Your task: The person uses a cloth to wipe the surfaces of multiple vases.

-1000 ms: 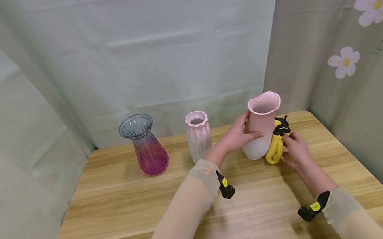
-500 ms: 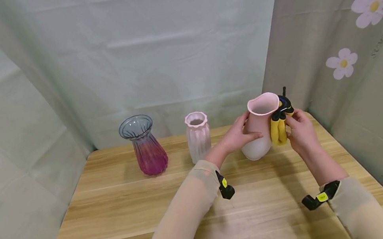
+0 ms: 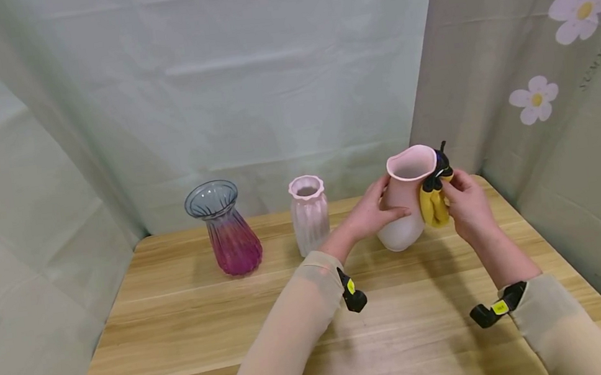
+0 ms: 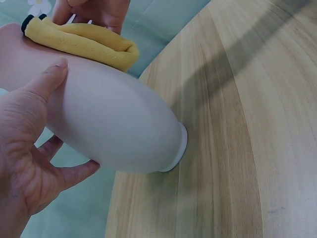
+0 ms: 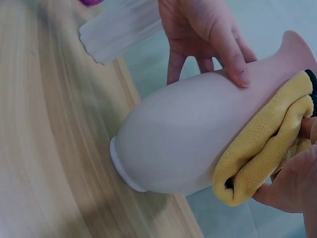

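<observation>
A vase (image 3: 401, 219), pink at its wavy rim and fading to white below, stands at the right of the table. My left hand (image 3: 367, 212) grips its left side, with the thumb across the front and the fingers round the back, as the left wrist view shows. In my right hand (image 3: 468, 201) is a folded yellow cloth (image 3: 433, 205) with black edging, pinched between thumb and fingers. The cloth (image 5: 262, 144) lies against the vase's right side, from just under the rim down to the belly. Part of the right hand is hidden behind the cloth in the left wrist view.
A ribbed white vase (image 3: 312, 223) stands left of the held one, near the table's back edge. Further left is a glass vase (image 3: 234, 239), blue-grey above and magenta below. Curtains (image 3: 265, 79) hang behind and on both sides of the wooden table (image 3: 196, 344).
The right hand has brought the cloth up from low on the vase's right side to near the rim, then slightly left against it. My left hand keeps its hold on the vase.
</observation>
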{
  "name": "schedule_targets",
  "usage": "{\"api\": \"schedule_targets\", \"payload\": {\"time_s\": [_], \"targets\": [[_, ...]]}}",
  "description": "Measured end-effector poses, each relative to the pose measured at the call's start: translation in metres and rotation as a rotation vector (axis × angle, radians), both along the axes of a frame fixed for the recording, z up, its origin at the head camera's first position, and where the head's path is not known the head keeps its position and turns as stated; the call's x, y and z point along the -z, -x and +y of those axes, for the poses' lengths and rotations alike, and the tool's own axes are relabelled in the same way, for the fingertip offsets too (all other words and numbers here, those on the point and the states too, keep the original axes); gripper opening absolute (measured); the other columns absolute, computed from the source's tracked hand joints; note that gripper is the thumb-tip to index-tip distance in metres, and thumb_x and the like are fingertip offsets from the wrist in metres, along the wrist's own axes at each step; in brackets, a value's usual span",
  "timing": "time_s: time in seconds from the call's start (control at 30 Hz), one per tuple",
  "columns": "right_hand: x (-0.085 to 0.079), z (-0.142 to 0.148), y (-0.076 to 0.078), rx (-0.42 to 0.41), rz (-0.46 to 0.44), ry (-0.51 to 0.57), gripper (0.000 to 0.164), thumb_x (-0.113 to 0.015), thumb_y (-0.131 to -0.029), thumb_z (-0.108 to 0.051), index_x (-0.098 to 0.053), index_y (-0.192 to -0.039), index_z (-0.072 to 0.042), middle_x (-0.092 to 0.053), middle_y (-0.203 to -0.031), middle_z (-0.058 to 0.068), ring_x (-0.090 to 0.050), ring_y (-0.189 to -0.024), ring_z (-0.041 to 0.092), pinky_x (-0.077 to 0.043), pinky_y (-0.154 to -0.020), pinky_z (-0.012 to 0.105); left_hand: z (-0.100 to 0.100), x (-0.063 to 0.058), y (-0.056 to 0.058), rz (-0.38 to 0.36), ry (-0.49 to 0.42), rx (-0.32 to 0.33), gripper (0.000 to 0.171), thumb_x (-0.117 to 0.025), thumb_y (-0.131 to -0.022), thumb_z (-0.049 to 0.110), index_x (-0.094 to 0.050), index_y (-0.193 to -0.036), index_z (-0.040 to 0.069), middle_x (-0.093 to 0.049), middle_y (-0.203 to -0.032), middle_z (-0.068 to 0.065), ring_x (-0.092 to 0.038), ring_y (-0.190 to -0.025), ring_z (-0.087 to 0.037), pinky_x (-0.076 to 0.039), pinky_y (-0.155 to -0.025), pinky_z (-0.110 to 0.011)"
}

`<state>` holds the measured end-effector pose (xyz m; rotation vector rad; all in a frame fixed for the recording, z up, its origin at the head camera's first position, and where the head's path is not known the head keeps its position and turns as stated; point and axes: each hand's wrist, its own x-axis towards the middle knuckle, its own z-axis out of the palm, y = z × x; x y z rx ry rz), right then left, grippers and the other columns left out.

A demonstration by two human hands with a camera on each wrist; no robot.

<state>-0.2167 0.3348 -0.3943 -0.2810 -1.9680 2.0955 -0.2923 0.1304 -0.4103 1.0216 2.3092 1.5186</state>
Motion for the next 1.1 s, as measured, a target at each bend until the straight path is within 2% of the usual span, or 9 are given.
{"api": "schedule_targets", "payload": {"time_s": [0.17, 0.33, 0.5, 0.6, 0.7, 0.83, 1.1], "targets": [[0.014, 0.004, 0.0, -0.01, -0.022, -0.057, 0.01, -0.058, -0.106, -0.026, -0.062, -0.115, -0.022, -0.053, -0.108, -0.005, -0.047, -0.097, 0.013, -0.044, -0.074, 0.023, -0.001, 0.0, -0.001, -0.005, 0.004, -0.003, 0.093, -0.082, -0.09, 0.026, -0.026, -0.163, 0.018, -0.036, -0.159, -0.006, -0.04, -0.142, -0.018, -0.038, -0.115, -0.038], [0.04, 0.007, 0.001, -0.016, -0.044, 0.058, 0.008, -0.055, -0.107, -0.021, -0.06, -0.112, -0.021, -0.055, -0.109, -0.006, -0.051, -0.101, 0.01, -0.053, -0.073, 0.021, -0.001, 0.0, -0.001, -0.01, -0.009, 0.004, 0.092, -0.082, -0.09, 0.025, -0.026, -0.163, 0.018, -0.037, -0.159, -0.005, -0.041, -0.141, -0.018, -0.038, -0.114, -0.038], [0.069, 0.01, 0.002, -0.031, -0.106, 0.146, 0.009, -0.051, -0.109, -0.019, -0.056, -0.115, -0.023, -0.052, -0.113, -0.009, -0.046, -0.106, 0.008, -0.05, -0.08, 0.026, -0.001, 0.0, -0.001, -0.01, -0.012, 0.009, 0.091, -0.081, -0.091, 0.024, -0.026, -0.163, 0.019, -0.036, -0.16, -0.004, -0.04, -0.142, -0.018, -0.038, -0.115, -0.04], [0.084, 0.011, 0.002, -0.042, -0.138, 0.186, 0.015, -0.046, -0.109, -0.014, -0.052, -0.121, -0.021, -0.051, -0.115, -0.009, -0.047, -0.105, 0.006, -0.048, -0.084, 0.022, -0.001, 0.0, -0.001, -0.008, -0.012, 0.005, 0.091, -0.082, -0.09, 0.023, -0.027, -0.162, 0.018, -0.036, -0.16, -0.004, -0.04, -0.142, -0.018, -0.037, -0.115, -0.039], [0.096, 0.01, 0.003, -0.014, -0.118, 0.215, 0.017, -0.044, -0.108, -0.007, -0.05, -0.122, -0.015, -0.053, -0.114, -0.008, -0.052, -0.101, 0.004, -0.049, -0.084, 0.016, 0.0, 0.0, -0.001, -0.006, -0.022, 0.01, 0.09, -0.082, -0.09, 0.023, -0.028, -0.162, 0.018, -0.037, -0.159, -0.004, -0.041, -0.141, -0.017, -0.037, -0.115, -0.039], [0.101, 0.006, 0.004, 0.034, -0.06, 0.206, 0.017, -0.045, -0.106, -0.003, -0.052, -0.12, -0.011, -0.056, -0.113, -0.007, -0.056, -0.099, 0.004, -0.049, -0.084, 0.014, 0.0, 0.001, 0.0, -0.012, -0.028, 0.013, 0.09, -0.082, -0.09, 0.022, -0.028, -0.162, 0.017, -0.038, -0.159, -0.004, -0.042, -0.141, -0.017, -0.038, -0.115, -0.039], [0.09, 0.01, -0.001, 0.035, -0.112, 0.29, 0.015, -0.049, -0.108, -0.012, -0.056, -0.118, -0.021, -0.055, -0.111, -0.008, -0.053, -0.099, 0.007, -0.052, -0.08, 0.021, 0.0, 0.0, 0.001, -0.013, -0.004, 0.008, 0.091, -0.081, -0.091, 0.024, -0.026, -0.163, 0.018, -0.034, -0.161, -0.004, -0.039, -0.143, -0.018, -0.037, -0.115, -0.039]]}}
